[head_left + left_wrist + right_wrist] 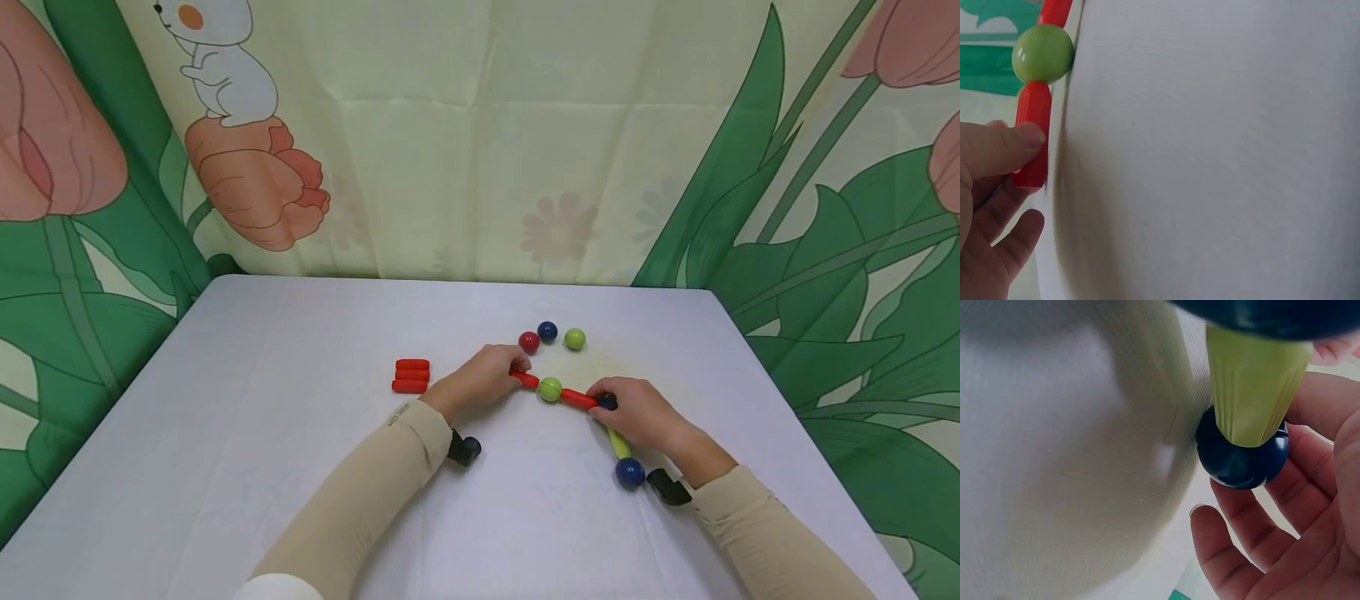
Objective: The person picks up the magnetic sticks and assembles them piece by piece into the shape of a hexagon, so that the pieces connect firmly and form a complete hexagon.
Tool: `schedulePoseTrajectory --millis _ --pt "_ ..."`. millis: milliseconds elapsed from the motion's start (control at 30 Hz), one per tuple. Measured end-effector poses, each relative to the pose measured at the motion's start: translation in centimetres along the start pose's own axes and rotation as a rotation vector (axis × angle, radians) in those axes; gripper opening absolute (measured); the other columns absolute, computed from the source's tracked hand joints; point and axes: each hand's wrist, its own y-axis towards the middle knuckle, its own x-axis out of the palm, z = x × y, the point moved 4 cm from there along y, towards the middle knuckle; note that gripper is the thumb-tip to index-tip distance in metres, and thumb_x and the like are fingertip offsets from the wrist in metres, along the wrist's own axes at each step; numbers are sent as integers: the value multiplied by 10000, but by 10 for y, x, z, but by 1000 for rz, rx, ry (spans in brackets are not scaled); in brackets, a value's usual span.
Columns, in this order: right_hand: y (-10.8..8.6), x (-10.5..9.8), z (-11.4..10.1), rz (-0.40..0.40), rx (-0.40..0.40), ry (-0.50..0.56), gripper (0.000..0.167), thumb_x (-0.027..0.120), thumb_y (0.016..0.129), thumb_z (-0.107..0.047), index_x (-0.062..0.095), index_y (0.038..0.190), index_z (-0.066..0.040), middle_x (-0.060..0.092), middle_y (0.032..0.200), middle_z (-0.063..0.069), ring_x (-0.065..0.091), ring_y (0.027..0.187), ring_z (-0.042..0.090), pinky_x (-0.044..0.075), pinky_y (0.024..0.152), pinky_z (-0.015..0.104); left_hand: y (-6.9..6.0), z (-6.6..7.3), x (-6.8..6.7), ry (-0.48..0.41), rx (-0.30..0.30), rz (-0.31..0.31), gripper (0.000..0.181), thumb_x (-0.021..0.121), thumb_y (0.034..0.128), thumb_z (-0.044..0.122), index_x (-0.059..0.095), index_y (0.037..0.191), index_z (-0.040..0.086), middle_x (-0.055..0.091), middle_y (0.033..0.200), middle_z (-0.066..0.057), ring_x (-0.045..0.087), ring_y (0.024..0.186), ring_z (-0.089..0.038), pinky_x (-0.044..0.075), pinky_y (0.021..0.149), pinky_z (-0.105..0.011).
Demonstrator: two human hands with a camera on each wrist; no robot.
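A joined chain lies on the table: a red rod, a light green ball (pixel 550 389), a second red rod (pixel 578 399), a dark blue ball (pixel 1241 464), a yellow-green rod (pixel 619 443) and another dark blue ball (pixel 629 473). Between thumb and fingers, my left hand (pixel 491 375) pinches the outer red rod (pixel 1034 134), whose far end meets the green ball. My right hand (pixel 645 410) grips the middle blue ball, where the red and yellow-green rods meet. That ball is mostly covered by fingers in the head view.
Beyond the chain sit a loose red ball (pixel 528 342), a blue ball (pixel 547 332) and a green ball (pixel 575 338). Three red rods (pixel 412 375) lie side by side left of my left hand. A patterned curtain (pixel 465 150) hangs behind the white table (pixel 300 375).
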Motion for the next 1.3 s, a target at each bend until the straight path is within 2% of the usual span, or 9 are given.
schedulePoseTrajectory --millis 167,267,400,500,700,867,967,1133,1300 --pt "1 0 0 -6 10 -1 278 729 921 -155 697 1179 -58 668 1133 108 566 958 269 500 919 501 2 0 2 -12 3 -13 235 711 925 46 658 1147 101 633 1025 7 559 972 -159 489 905 -241" --pt "1 0 0 -9 18 -7 283 730 920 -156 695 1183 -57 666 1128 107 563 947 265 504 908 495 3 -1 0 -22 -6 -21 270 716 931 85 651 1192 111 640 1118 1 563 1046 -161 485 948 -258" --pt "2 0 0 -9 32 -7 291 728 923 -160 693 1194 -61 664 1135 105 558 942 261 509 901 482 5 -2 -9 -41 -37 -5 317 662 961 113 634 1277 118 613 1260 -15 535 1185 -196 454 1023 -335" --pt "2 0 0 -11 36 -6 292 728 925 -162 692 1196 -61 663 1139 108 558 942 261 513 898 479 10 -1 -17 -19 -46 16 371 640 971 114 609 1340 121 594 1308 -30 518 1231 -221 441 1041 -360" --pt "0 0 -1 -18 42 -9 283 731 926 -165 692 1187 -64 663 1141 100 557 939 253 510 902 477 26 2 -28 15 -36 51 432 663 971 109 573 1394 100 588 1331 -66 531 1228 -236 450 1034 -355" --pt "0 0 -1 -23 47 -8 292 732 928 -175 689 1194 -64 661 1146 101 557 944 254 509 909 478 36 5 -30 44 -44 59 428 639 975 79 572 1398 99 589 1340 -73 536 1218 -235 430 1051 -358" --pt "0 0 -1 -23 51 -11 296 737 925 -177 689 1195 -66 660 1149 102 557 950 256 510 910 478 39 6 -28 55 -64 43 435 625 979 67 571 1407 129 587 1352 -60 526 1222 -225 420 1063 -352" --pt "0 0 -1 -20 45 -13 301 738 924 -182 688 1196 -65 659 1148 101 557 948 255 511 903 473 40 7 -24 33 -85 26 423 620 983 55 598 1393 156 601 1324 -37 523 1153 -205 453 1007 -309" --pt "0 -1 0 -10 22 -12 289 735 924 -175 692 1187 -63 666 1141 95 564 959 256 501 913 481 43 5 -20 76 -43 13 373 619 984 61 630 1350 135 627 1241 -28 526 1064 -191 461 940 -278"
